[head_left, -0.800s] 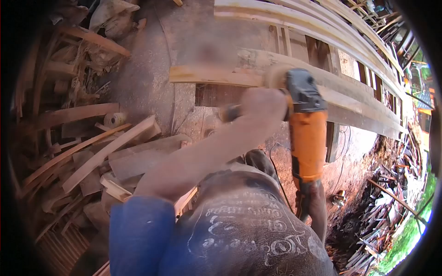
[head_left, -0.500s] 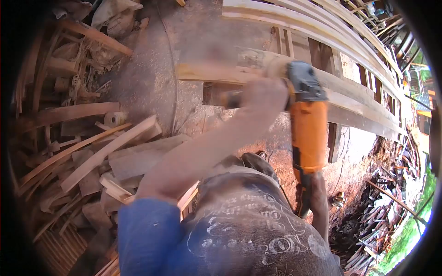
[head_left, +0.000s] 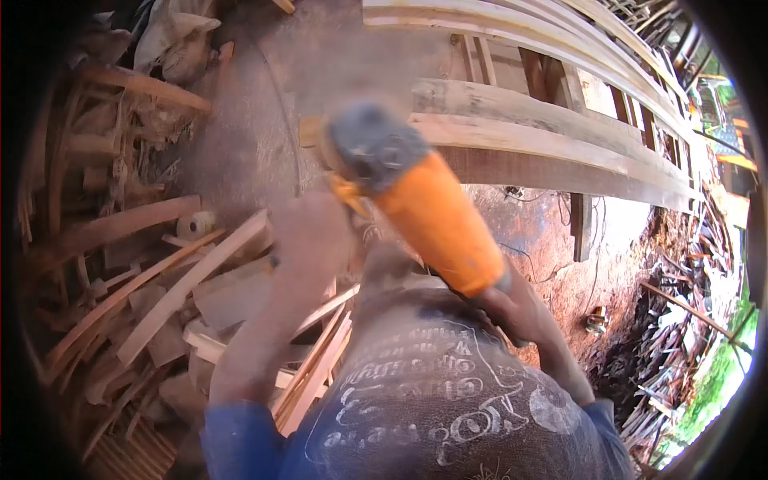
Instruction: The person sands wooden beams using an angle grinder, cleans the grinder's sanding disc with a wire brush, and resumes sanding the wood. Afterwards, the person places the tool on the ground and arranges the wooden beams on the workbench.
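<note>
Around you, the floor (head_left: 560,276) is reddish brown and dusty, with a glaring patch of daylight (head_left: 624,228) to your right. On your left, wooden offcuts (head_left: 192,288) lie in a jumbled heap, and a pale sack (head_left: 172,36) slumps beyond them. On your right, splintered scraps (head_left: 672,356) lie strewn in a thick band, and past them bright green growth (head_left: 708,404) shows at the edge of your view

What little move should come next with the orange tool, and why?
I'd guess easing the orange power tool toward the picture's right, along the pale board. Its dark head is near the board's left end, while most of the board stretches right, and the right grip holds the tool's rear.
</note>
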The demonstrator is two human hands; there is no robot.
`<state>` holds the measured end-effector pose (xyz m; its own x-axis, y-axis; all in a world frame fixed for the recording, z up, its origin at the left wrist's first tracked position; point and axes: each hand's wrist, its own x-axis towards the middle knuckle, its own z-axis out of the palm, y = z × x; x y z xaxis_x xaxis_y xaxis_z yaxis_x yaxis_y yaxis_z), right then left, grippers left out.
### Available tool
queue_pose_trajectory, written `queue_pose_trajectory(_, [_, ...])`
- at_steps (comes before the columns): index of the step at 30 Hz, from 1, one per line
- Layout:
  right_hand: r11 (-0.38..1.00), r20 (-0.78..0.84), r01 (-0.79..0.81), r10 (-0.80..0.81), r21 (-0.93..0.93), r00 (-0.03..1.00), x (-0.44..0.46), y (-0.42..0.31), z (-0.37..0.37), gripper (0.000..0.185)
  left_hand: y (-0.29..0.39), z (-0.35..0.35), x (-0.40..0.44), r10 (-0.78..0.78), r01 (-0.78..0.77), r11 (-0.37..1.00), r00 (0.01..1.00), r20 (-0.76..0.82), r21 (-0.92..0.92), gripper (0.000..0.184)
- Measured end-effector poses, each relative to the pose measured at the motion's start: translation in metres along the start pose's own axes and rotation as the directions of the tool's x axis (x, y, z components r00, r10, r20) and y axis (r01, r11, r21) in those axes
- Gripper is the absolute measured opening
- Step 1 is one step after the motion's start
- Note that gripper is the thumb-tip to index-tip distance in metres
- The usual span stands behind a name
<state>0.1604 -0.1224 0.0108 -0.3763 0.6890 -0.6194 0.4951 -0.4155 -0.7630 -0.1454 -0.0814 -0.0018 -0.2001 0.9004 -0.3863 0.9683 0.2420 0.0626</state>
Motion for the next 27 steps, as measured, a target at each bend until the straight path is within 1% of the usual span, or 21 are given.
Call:
queue_pose_trajectory(1, [0.999,-0.051,0.04,-0.038,0.024,0.998,-0.007,0.009,-0.003,0.085,0.019,0.001,-0.003,0.082,-0.082,0.997,0.997,-0.001,0.006,0.021])
queue_pose_trajectory(2, [0.992,-0.136,0.129,-0.128,-0.003,0.982,-0.001,0.013,-0.007,0.085,0.035,0.002,-0.003,0.141,-0.143,0.987,0.989,-0.038,-0.077,0.019])
queue_pose_trajectory(3, [0.959,-0.24,0.265,-0.282,-0.101,0.929,0.019,0.01,-0.006,0.085,0.051,0.002,-0.001,0.196,-0.207,0.966,0.977,-0.082,-0.156,0.016])
queue_pose_trajectory(4, [0.89,-0.339,0.392,-0.452,-0.232,0.825,0.05,0.0,-0.003,0.084,0.064,0.002,0.003,0.267,-0.283,0.942,0.958,-0.106,-0.183,0.014])
queue_pose_trajectory(5, [0.869,-0.381,0.415,-0.491,-0.268,0.783,0.069,-0.005,-0.005,0.084,0.075,0.002,0.009,0.341,-0.362,0.91,0.931,-0.133,-0.203,0.012])
queue_pose_trajectory(7, [0.861,-0.425,0.427,-0.508,-0.277,0.749,0.074,-0.005,-0.008,0.084,0.097,0.0,0.024,0.385,-0.405,0.9,0.912,-0.145,-0.159,0.01])
queue_pose_trajectory(8, [0.915,-0.408,0.358,-0.403,-0.183,0.819,0.051,0.006,-0.011,0.083,0.101,-0.002,0.029,0.409,-0.429,0.892,0.9,-0.153,-0.139,0.009])
queue_pose_trajectory(9, [0.984,-0.336,0.175,-0.16,0.016,0.928,0.004,0.027,-0.015,0.083,0.099,-0.004,0.033,0.389,-0.408,0.907,0.907,-0.164,-0.106,0.009])
queue_pose_trajectory(10, [0.989,-0.283,0.059,-0.019,0.135,0.959,-0.024,0.039,-0.016,0.083,0.095,-0.006,0.035,0.371,-0.388,0.919,0.912,-0.176,-0.07,0.009])
queue_pose_trajectory(11, [0.988,-0.256,0.013,0.027,0.153,0.966,-0.037,0.042,-0.014,0.083,0.09,-0.009,0.037,0.355,-0.367,0.93,0.916,-0.189,-0.032,0.009])
queue_pose_trajectory(12, [0.99,-0.242,-0.001,0.035,0.141,0.97,-0.036,0.038,-0.01,0.082,0.08,-0.009,0.04,0.294,-0.307,0.951,0.936,-0.192,-0.04,0.01])
queue_pose_trajectory(13, [0.995,-0.226,0.019,0.003,0.098,0.974,-0.026,0.027,-0.005,0.082,0.065,-0.008,0.042,0.237,-0.25,0.967,0.952,-0.191,-0.045,0.012])
queue_pose_trajectory(15, [0.998,-0.165,0.068,-0.066,0.008,0.984,-0.007,0.005,0.005,0.081,0.023,-0.001,0.031,0.143,-0.183,0.976,0.948,-0.286,-0.118,0.016])
queue_pose_trajectory(17, [0.995,-0.091,0.079,-0.084,-0.062,0.992,0.01,-0.012,0.011,0.081,-0.007,-0.01,0.027,0.001,-0.011,0.997,0.992,-0.128,-0.075,0.02])
queue_pose_trajectory(20, [0.988,0.07,-0.07,0.08,-0.138,0.994,0.02,-0.035,0.011,0.079,-0.023,-0.025,0.006,-0.04,0.039,0.999,0.992,-0.116,-0.009,0.021])
queue_pose_trajectory(22, [0.984,0.079,-0.112,0.124,-0.141,0.989,0.018,-0.042,0.007,0.079,-0.027,-0.019,0.009,-0.096,0.097,0.995,0.988,-0.121,-0.001,0.021])
queue_pose_trajectory(23, [0.98,0.087,-0.131,0.145,-0.15,0.986,0.018,-0.043,0.003,0.078,-0.023,-0.018,0.011,-0.072,0.073,0.997,0.991,-0.11,0.005,0.021])
queue_pose_trajectory(25, [0.987,-0.03,-0.064,0.06,-0.145,0.998,0.01,-0.018,-0.002,0.081,-0.005,-0.018,0.011,-0.038,0.039,0.999,0.996,-0.086,0.009,0.02])
queue_pose_trajectory(26, [0.987,-0.085,-0.029,0.016,-0.155,0.996,0.001,-0.006,-0.008,0.083,0.01,-0.018,0.014,0.01,-0.009,1.0,0.998,-0.064,0.021,0.018])
queue_pose_trajectory(27, [0.994,-0.104,-0.071,0.063,-0.077,0.993,-0.01,-0.001,-0.017,0.082,0.029,-0.016,0.018,0.054,-0.053,0.998,0.998,-0.036,0.029,0.017])
